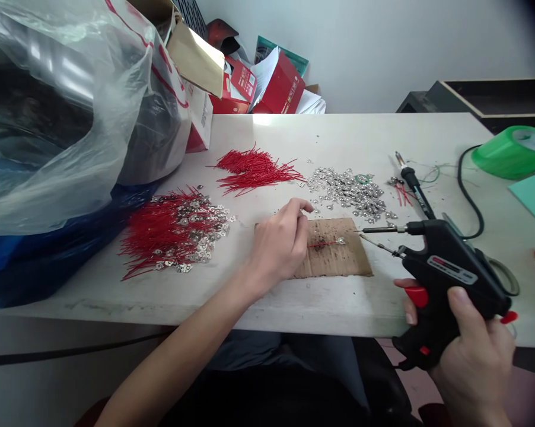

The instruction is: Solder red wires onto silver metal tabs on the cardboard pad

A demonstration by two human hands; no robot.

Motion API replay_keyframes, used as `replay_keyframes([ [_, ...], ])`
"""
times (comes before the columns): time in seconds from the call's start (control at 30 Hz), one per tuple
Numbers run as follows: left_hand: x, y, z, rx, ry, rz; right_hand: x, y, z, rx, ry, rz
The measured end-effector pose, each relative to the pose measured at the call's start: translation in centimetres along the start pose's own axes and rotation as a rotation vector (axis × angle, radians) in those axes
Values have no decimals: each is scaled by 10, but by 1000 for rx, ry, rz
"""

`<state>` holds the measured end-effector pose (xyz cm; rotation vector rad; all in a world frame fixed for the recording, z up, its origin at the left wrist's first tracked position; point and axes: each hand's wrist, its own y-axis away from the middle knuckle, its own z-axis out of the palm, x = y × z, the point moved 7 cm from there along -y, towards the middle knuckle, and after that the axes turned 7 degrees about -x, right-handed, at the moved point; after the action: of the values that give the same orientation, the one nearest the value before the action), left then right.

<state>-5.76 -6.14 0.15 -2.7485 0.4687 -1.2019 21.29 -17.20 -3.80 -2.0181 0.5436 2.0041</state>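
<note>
My right hand [476,350] grips the black soldering gun [454,267] by its handle, a finger at its red trigger. The gun's tip points left, above the right edge of a scorched cardboard piece [359,261]. On that cardboard lies a red wire [323,244], its right end at a small metal terminal [341,241]. My left hand [280,237] rests on the cardboard's left part with curled fingers closed on the wire's other end; the fingertips are partly hidden. Behind the cardboard spreads a pile of loose metal terminals [360,196].
Red wires with terminals [174,231] are heaped at left, bare red wires [254,169] farther back. A soldering iron [414,187] and green tape roll [512,151] lie at right. A large plastic bag [129,107] fills the left side; red boxes [280,86] stand behind the table [360,133].
</note>
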Motion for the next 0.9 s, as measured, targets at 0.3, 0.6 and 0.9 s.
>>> replay_keyframes([
  [0.3,1,-2,0,17,14,28,-8,3,4,13,51,1],
  [0.6,8,0,11,-140,-138,127,-3,0,2,2,-4,-29],
  [0.9,12,2,24,-231,-357,225,2,-1,4,-42,1,67],
])
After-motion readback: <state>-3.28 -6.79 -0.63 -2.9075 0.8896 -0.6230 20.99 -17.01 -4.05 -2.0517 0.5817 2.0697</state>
